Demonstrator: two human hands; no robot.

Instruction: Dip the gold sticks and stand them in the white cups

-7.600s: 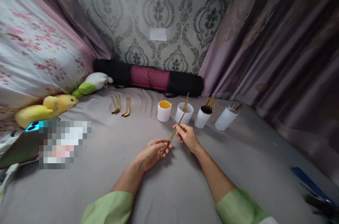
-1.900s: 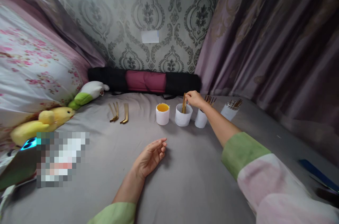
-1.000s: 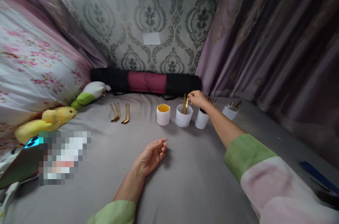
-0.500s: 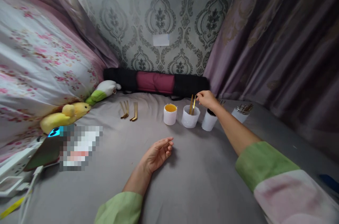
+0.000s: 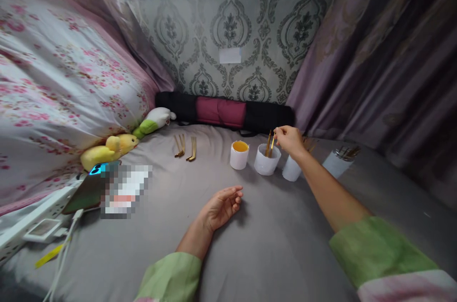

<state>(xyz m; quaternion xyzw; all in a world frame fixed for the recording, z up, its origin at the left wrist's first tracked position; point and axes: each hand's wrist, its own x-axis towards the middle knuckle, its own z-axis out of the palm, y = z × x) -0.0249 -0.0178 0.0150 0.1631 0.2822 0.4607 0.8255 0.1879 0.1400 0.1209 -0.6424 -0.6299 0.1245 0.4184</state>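
Observation:
Several white cups stand in a row on the grey sheet. My right hand reaches out over the second cup and pinches the top of a thin gold utensil that stands in it beside another gold piece. The first cup is yellow inside. My right wrist partly hides the third cup; the fourth cup holds several utensils. My left hand lies on the sheet, palm up, fingers loosely curled and apart, holding nothing.
Gold utensils lie in two small groups on the sheet at the back left. A black and maroon bag runs along the wall. Two plush toys and a floral pillow are at the left, a phone and power strip nearer.
A gold utensil that both hands held has gone with my right hand to the second cup. My left hand has stayed on the sheet. The view has swung left.

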